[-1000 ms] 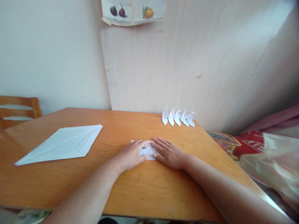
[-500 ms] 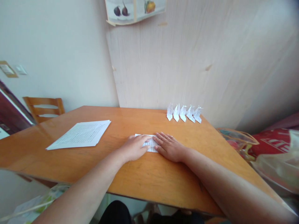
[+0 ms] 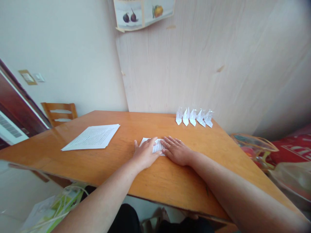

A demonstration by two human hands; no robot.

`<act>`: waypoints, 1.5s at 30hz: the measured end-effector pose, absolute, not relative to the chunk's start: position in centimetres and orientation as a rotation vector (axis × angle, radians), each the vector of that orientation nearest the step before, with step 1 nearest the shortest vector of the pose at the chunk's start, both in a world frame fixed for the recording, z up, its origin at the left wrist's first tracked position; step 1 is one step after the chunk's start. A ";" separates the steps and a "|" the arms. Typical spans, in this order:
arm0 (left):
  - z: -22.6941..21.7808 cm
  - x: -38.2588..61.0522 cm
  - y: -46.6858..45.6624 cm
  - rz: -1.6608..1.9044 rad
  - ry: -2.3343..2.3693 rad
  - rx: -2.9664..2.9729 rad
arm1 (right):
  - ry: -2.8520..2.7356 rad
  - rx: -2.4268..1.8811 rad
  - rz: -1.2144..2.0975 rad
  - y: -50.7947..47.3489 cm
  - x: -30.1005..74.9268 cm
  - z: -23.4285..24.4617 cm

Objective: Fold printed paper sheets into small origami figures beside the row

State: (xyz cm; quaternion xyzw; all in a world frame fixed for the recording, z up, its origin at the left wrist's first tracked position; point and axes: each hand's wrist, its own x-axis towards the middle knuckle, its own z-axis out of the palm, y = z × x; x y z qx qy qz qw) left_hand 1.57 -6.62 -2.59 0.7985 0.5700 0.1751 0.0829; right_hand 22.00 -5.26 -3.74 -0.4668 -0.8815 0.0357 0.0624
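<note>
Left grip (image 3: 146,152): fingers spread, nothing clasped, hand resting on a small printed paper (image 3: 157,147). Right grip (image 3: 177,150): fingers extended, palm down, nothing clasped either, fingertips on the same paper. The paper lies on the wooden desk (image 3: 165,181), centre of view, print visible between the hands, a corner showing past the left fingers.

Clock taken from the paper. Left hand at 8 to 9 o'clock, right hand at 3 to 4, both touching it. Stack of printed sheets (image 3: 91,137) at 9 to 10, well apart from the left hand, edges slightly uneven. Five white folded papers (image 3: 192,117) in a side-by-side row at 1 o'clock, near the far desk edge, pointed tips up. Chair (image 3: 60,106) at 10, beyond the desk. Fruit picture (image 3: 131,16) up at 12, on the wall panel (image 3: 170,71). Red bag (image 3: 291,150) at 3, off the desk, cut by frame.
</note>
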 end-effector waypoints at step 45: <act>-1.5 -5.6 -7.3 0.511 2.070 1.991 | -2.636 -1.378 0.122 -4.9 22.4 -4.4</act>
